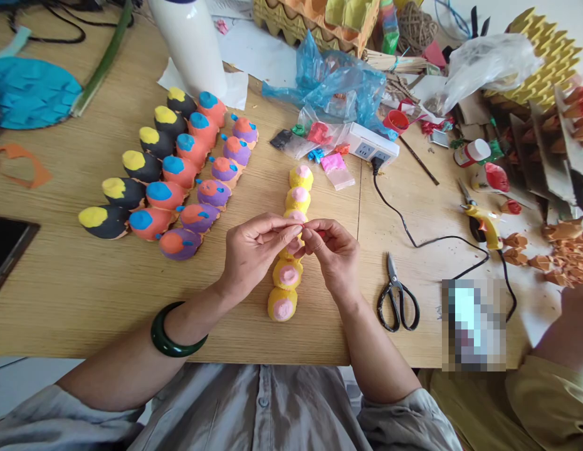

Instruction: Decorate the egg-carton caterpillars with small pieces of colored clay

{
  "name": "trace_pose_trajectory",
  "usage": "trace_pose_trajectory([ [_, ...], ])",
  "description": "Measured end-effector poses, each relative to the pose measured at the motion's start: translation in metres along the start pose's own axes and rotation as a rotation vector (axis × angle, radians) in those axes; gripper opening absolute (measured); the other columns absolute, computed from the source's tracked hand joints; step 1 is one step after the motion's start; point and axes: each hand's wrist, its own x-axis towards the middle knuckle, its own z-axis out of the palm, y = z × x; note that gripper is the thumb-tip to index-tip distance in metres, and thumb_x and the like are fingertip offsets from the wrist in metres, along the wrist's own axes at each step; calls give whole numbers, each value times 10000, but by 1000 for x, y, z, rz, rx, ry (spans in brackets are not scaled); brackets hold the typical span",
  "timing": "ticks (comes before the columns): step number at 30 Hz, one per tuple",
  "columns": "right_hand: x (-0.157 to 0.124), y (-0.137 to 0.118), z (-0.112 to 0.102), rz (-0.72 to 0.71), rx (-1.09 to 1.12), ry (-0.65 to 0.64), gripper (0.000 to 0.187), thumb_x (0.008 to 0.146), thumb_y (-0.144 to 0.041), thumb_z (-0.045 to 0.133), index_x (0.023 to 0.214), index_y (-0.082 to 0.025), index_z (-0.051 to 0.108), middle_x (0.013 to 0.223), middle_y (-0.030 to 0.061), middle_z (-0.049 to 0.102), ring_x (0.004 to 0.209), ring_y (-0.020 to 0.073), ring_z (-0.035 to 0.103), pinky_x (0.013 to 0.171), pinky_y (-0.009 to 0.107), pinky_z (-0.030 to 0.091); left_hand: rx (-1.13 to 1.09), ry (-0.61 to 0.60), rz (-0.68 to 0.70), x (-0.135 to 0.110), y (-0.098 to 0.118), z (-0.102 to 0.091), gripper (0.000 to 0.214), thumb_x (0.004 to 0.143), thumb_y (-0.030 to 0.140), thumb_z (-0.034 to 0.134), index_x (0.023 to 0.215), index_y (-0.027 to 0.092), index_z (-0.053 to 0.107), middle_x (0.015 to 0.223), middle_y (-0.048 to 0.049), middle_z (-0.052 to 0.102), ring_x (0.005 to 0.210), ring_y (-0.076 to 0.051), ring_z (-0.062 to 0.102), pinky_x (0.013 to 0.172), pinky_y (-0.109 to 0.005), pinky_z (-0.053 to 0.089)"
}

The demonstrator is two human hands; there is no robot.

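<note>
My left hand (251,250) and my right hand (336,257) meet at the fingertips, both pinched closed. Between them is a small red piece (321,234) that looks like modelling clay, mostly hidden by the fingers. Beneath the hands, a row of yellow egg-carton cups with pink caps (283,305) lies lengthwise on the table; the hands cover its middle. To the left are three slanting rows: black cups with yellow caps (126,193), orange cups with blue caps (165,195), and purple cups with orange caps and small blue bits (214,193).
Black-handled scissors (392,297) lie right of my right hand. Beyond the yellow row are bagged clay (336,169), a power strip (372,145) and a blue plastic bag (338,81). A yellow glue gun (486,227) and another person's arm (567,332) are at the right.
</note>
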Motion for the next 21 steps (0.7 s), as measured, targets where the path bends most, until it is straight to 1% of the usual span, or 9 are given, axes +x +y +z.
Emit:
trace_pose_trajectory([
  [4, -1, 0, 1, -29, 1, 8, 338, 807, -522, 891, 854, -225, 737, 646, -60, 631, 564, 105, 634, 609, 280, 671, 9, -10, -32, 0, 0, 0, 261, 873, 485, 835, 899, 225, 837, 878, -30, 809, 789, -183, 763, 765, -303, 652],
  [8, -2, -1, 1, -41, -24, 15, 349, 816, -536, 879, 853, -226, 724, 670, -50, 646, 590, 111, 647, 610, 277, 664, -37, -38, -81, 0, 1, 0, 309, 855, 521, 845, 910, 217, 832, 932, -51, 818, 845, -208, 781, 794, -325, 662],
  [13, -1, 0, -1, -54, -3, 23, 331, 835, -514, 871, 830, -222, 716, 680, -49, 637, 561, 90, 589, 593, 259, 649, -101, -65, -118, -1, 3, 2, 340, 874, 546, 825, 907, 208, 820, 945, -63, 820, 859, -221, 790, 812, -338, 662],
  [17, -2, 1, -2, -46, -2, 22, 303, 882, -500, 830, 869, -218, 722, 739, -36, 669, 592, 85, 598, 597, 239, 635, -88, -64, -124, -1, 2, 1, 336, 880, 527, 829, 945, 198, 823, 949, -63, 826, 847, -210, 794, 794, -312, 659],
  [21, -3, 0, -2, -28, -20, 26, 291, 913, -503, 794, 963, -225, 727, 778, -34, 687, 605, 87, 618, 612, 247, 645, -75, -31, -115, 0, -1, 0, 345, 875, 526, 835, 971, 194, 830, 979, -67, 835, 829, -203, 793, 777, -307, 658],
])
